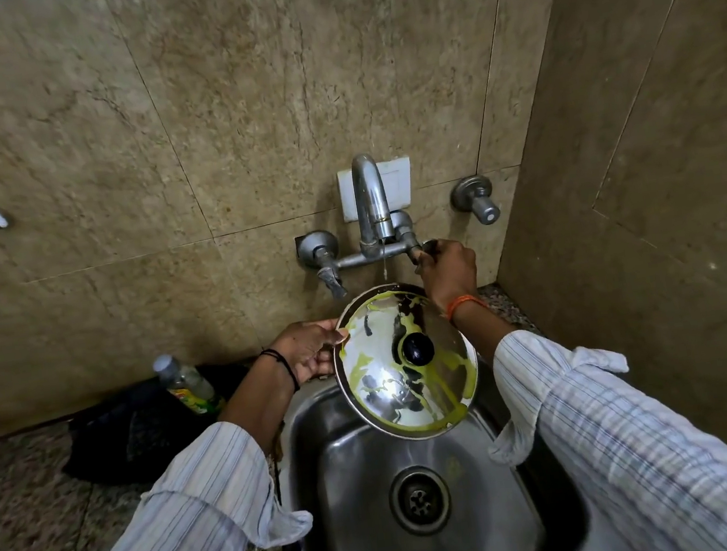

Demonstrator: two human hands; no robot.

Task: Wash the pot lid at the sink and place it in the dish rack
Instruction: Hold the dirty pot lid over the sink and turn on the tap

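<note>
A round steel pot lid [407, 390] with a black knob and green-yellow streaks is tilted over the steel sink [361, 483]. My left hand [311, 349] grips the lid's left rim. My right hand [448, 266] is closed around the right tap handle of the wall faucet [370, 200]. A thin stream of water falls from the spout toward the lid's top edge. No dish rack is in view.
A plastic bottle [186, 384] stands on a black cloth or bag [141, 425] on the speckled counter left of the sink. A second tap handle [329, 275] sits left of the spout, a separate valve [476, 200] on the right. A tiled side wall stands close on the right.
</note>
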